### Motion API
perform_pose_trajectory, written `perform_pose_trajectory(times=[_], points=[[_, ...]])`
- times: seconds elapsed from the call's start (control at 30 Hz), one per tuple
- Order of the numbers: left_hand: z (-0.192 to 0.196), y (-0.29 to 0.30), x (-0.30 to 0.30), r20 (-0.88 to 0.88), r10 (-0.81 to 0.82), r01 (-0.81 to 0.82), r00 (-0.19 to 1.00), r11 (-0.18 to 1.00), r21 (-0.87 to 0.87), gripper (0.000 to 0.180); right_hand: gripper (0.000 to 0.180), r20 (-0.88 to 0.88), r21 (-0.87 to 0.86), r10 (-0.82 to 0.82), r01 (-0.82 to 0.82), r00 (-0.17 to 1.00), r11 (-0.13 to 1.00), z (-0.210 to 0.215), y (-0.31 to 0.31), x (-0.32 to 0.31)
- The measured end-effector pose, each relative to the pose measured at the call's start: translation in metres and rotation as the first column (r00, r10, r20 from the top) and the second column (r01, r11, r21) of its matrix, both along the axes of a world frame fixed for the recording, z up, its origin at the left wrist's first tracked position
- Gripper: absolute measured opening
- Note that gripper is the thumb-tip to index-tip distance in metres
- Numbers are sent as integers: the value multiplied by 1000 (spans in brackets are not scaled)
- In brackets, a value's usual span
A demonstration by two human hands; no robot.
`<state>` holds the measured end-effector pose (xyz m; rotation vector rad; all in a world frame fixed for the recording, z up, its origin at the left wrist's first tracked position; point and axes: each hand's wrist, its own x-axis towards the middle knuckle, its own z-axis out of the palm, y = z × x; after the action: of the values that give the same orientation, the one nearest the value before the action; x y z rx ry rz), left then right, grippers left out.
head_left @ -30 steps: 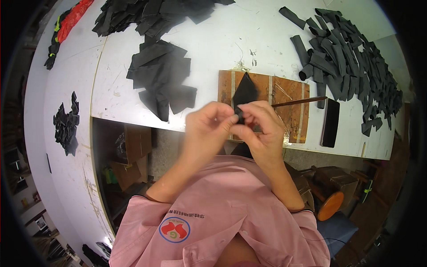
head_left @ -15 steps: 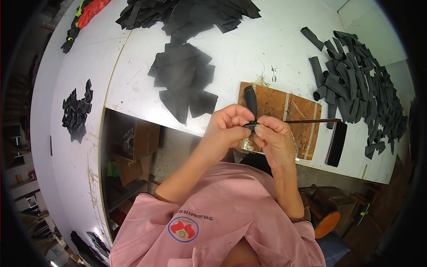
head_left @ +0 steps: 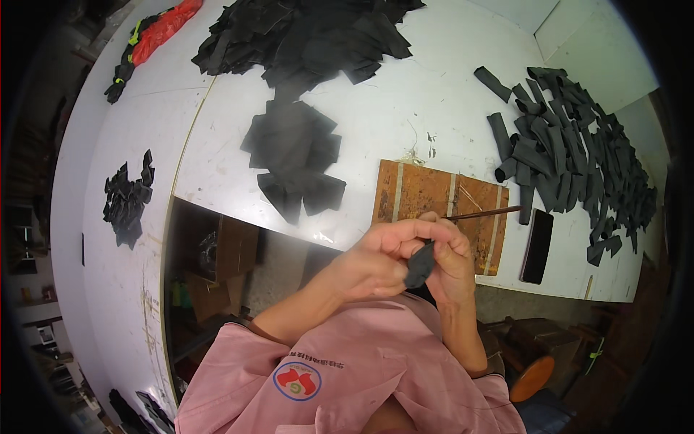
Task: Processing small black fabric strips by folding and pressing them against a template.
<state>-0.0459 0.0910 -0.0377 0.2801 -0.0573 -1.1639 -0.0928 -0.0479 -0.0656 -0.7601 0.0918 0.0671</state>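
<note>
Between my two hands is a small piece of black fabric (head_left: 420,266), bunched up and held just in front of my shirt. My left hand (head_left: 372,264) has its fingers curled round the fabric's left side. Thumb and fingers of my right hand (head_left: 454,262) pinch its upper right side. Fingers cover much of the piece. Beyond the hands lies a worn brown board (head_left: 416,189) with pale strips. A thin dark rod (head_left: 486,213) crosses above the board; its left end disappears behind my right hand, and I cannot tell whether it is held.
Black fabric tubes (head_left: 549,148) lie heaped at the right, near a dark flat phone-like slab (head_left: 537,247). Flat black pieces (head_left: 293,145) are stacked left of the board, below a larger pile (head_left: 311,36). Small black scraps (head_left: 126,199) and a red bag (head_left: 166,32) lie farther left.
Both hands have come down toward my shirt with the fabric. The tube end that stuck up above my fingers no longer shows. The view has shifted slightly.
</note>
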Motion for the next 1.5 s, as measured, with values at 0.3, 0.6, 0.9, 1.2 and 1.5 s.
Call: perform_pose_trajectory(times=[0.3,0.6,0.9,1.2,1.5], points=[[19,-42,-10,910,203,-785,362,592,181,19,10,384,-703,-282,476,879,528,43,-20,-8],[62,-63,33,-156,-40,-25,987,920,-390,31,14,226,-592,-308,381,924,710,107,-47,16],[4,-73,32,-314,69,-100,947,991,-85,29,16,-91,-188,-79,61,993,980,34,-76,22],[25,-71,27,-151,165,-175,975,983,-50,31,18,-9,-337,-40,34,999,941,45,-77,28],[52,-78,19,433,319,-392,843,916,89,36,20,77,-438,-61,89,995,895,60,-77,29]])
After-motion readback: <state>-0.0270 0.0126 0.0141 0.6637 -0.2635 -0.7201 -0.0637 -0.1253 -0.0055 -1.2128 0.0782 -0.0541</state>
